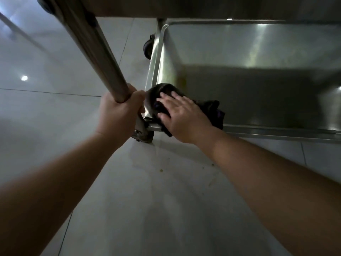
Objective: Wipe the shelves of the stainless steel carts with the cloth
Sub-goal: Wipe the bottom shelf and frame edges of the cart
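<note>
I look down at the bottom shelf [249,52] of a stainless steel cart. A dark cloth [212,109] lies bunched in the shelf's near left corner and hangs slightly over the rim. My right hand [182,117] lies flat on the cloth with straight fingers, pressing it onto the shelf. My left hand [120,113] grips the cart's near left upright post [99,58] just above that corner. A yellowish smear [181,81] shows on the shelf just beyond the cloth.
The underside of an upper shelf [184,6] spans the top of the view. Two castor wheels show, one at the near corner [145,136] and one at the far left corner [148,47]. Glossy pale floor tiles [147,200] with a few crumbs surround the cart.
</note>
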`<state>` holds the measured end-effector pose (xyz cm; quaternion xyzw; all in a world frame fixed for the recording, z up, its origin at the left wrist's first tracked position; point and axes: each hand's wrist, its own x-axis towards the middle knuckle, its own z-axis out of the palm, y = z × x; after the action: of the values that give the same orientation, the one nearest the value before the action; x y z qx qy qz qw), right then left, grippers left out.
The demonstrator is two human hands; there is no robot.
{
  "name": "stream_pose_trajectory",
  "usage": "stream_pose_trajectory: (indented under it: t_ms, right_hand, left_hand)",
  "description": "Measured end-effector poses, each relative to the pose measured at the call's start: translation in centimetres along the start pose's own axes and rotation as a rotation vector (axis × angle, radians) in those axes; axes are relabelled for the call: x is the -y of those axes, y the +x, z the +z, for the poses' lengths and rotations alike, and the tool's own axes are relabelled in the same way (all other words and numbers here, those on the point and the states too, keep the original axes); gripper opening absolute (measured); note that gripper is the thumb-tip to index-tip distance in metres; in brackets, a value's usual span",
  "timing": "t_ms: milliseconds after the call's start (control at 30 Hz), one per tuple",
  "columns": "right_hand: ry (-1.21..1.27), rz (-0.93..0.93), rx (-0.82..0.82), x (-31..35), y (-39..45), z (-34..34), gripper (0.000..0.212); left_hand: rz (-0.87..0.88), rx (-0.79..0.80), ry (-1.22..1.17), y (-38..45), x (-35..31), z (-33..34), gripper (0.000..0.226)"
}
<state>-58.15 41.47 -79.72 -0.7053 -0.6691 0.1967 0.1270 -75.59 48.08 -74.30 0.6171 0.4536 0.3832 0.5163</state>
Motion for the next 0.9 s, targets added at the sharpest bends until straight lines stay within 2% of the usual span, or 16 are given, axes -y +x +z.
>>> stream_pose_trajectory:
  t_ms: [100, 200, 300, 367, 467, 633, 700, 767, 833, 900]
  right_hand:
    - [-0.054, 0.148, -0.163, -5.7, -3.0, -2.1, 0.058]
    - [-0.069, 0.485, -0.330, -13.3, -4.8, -5.3, 0.061]
    - [-0.029, 0.855, -0.349, -17.8, -3.5, -7.8, 0.068]
    - [-0.005, 0.929, -0.357, -16.9, -0.7, -7.7, 0.067]
    - [-0.005, 0.757, -0.318, -10.6, 4.7, -5.5, 0.063]
    - [-0.047, 0.158, -0.056, 1.9, 8.2, -0.9, 0.061]
    - [-0.036, -0.018, 0.033, 2.0, 6.7, -0.5, 0.061]
    - [-0.061, -0.150, 0.081, -0.6, 4.5, -1.3, 0.060]
    - [-0.098, -0.131, 0.057, -4.6, 2.8, -2.8, 0.059]
    - [-0.094, 0.072, -0.086, -9.3, 2.6, -5.0, 0.058]
  left_hand:
    - [0.016, -0.020, -0.015, 0.1, 0.2, 0.2, 0.021]
    - [0.016, -0.021, -0.034, -0.1, 0.4, 0.5, 0.022]
    - [0.026, -0.021, -0.061, -0.1, 0.4, 0.7, 0.022]
    - [0.032, -0.039, -0.075, -0.2, 0.2, 0.9, 0.019]
    - [0.023, -0.063, -0.076, -0.4, 0.0, 1.3, 0.015]
    - [0.018, -0.091, -0.077, -0.5, -0.2, 1.4, 0.014]
    - [0.034, -0.068, -0.104, -0.5, -0.1, 1.4, 0.015]
    - [0.039, -0.059, -0.106, -0.5, 0.1, 1.3, 0.015]
    - [0.032, -0.070, -0.094, -0.4, 0.2, 1.2, 0.016]
    - [0.033, -0.078, -0.090, -0.4, 0.4, 1.2, 0.015]
